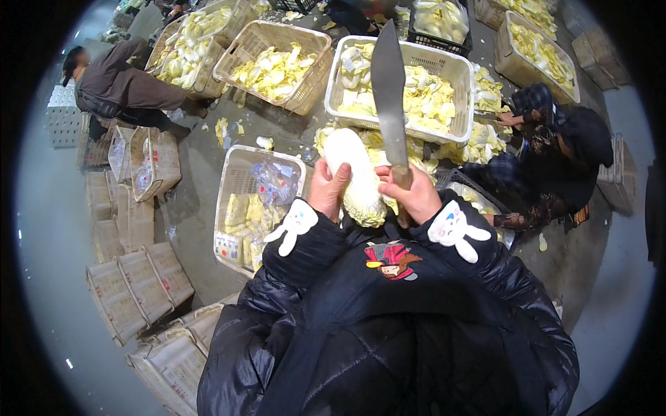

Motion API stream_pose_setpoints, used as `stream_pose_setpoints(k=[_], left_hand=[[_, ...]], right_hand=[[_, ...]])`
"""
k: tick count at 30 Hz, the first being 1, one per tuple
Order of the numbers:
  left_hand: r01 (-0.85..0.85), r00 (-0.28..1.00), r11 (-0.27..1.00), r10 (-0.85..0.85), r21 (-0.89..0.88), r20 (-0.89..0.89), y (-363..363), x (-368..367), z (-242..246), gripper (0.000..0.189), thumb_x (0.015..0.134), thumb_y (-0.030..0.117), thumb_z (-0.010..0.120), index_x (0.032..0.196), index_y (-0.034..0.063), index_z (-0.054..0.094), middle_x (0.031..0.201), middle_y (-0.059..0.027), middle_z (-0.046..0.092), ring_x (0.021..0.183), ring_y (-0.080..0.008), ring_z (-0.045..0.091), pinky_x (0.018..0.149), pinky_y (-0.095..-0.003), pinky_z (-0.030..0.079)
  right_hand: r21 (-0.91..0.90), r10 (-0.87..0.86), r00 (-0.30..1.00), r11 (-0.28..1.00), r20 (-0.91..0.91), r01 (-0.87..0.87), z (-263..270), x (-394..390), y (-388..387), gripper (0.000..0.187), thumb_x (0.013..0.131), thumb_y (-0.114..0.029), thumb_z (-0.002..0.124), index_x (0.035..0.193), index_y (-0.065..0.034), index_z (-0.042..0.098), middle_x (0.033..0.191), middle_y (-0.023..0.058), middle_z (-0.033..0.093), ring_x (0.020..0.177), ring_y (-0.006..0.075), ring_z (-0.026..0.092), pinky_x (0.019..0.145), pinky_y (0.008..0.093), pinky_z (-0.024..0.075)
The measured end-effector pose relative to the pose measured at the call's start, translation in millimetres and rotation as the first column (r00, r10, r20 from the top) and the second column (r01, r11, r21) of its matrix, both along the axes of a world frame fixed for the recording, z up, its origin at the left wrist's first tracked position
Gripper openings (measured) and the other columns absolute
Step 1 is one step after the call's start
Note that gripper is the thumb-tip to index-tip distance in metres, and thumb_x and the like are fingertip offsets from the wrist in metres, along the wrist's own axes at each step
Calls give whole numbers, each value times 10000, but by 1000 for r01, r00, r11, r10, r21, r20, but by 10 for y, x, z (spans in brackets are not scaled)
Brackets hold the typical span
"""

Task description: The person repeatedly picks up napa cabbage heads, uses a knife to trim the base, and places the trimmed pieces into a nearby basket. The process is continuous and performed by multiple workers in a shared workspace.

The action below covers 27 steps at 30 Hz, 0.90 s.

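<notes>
A pale napa cabbage (349, 169) lies tilted between my hands, its white stem end up and away from me. My left hand (328, 188) grips it along its left side, thumb across the front. In my right hand (416, 195) is the handle of a large knife (387, 83), whose broad dark blade points away from me. The right fingertips also come up close to the cabbage's right side; whether they press on it I cannot tell. Loose yellow cabbage leaves (373, 139) lie just beyond my hands.
Ahead stands a white plastic crate (333, 112) of cabbage leaves, with another leaf-filled crate (307, 106) to its left. At my left, a crate (221, 208) holds wrapped cabbages and plastic bags. A person (551, 156) with a knife works close on the right; another person (119, 86) bends at far left.
</notes>
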<state>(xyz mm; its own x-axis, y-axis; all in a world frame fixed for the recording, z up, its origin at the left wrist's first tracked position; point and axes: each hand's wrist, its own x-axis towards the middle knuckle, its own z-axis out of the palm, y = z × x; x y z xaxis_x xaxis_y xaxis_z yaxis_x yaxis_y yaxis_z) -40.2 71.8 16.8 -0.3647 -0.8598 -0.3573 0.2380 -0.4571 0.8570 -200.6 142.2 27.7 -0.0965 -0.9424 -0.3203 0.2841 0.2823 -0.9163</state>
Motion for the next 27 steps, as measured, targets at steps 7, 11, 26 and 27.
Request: stream_pose_setpoints(k=[7,11,26,27], left_hand=[[352,892,935,-319,49,-321,34,91,117,642,738,249,691,1219,-25,366,1111,-144,531,1041,-235,517,908,-356,394],[207,954,977,-188,58,-235,61,-12,95,592,719,168,697,1186,-24,388,1053,-152,555,940,-247,568,812,-341,466],[220,973,972,-213,79,-86,-54,210,-154,626,688,195,722,1187,-19,411,1040,-119,554,945,-209,549,824,-335,447],[169,985,984,-171,61,34,-83,237,-168,624,686,191,722,1185,-19,412,1040,-118,555,941,-207,550,824,-334,446]], right_hand=[[-5,89,986,996,142,-89,39,5,10,421,700,-38,699,1057,25,483,858,26,540,817,116,521,744,255,427],[-17,-33,997,999,64,34,-72,69,18,345,691,-104,724,934,-8,499,804,15,535,764,103,514,704,248,424],[52,42,965,998,-260,-29,-142,12,-50,259,741,-92,668,919,17,515,836,61,608,784,115,564,727,247,438],[69,67,958,996,-280,-49,-130,1,-71,244,748,-89,659,913,19,515,829,64,613,782,114,567,727,246,438]])
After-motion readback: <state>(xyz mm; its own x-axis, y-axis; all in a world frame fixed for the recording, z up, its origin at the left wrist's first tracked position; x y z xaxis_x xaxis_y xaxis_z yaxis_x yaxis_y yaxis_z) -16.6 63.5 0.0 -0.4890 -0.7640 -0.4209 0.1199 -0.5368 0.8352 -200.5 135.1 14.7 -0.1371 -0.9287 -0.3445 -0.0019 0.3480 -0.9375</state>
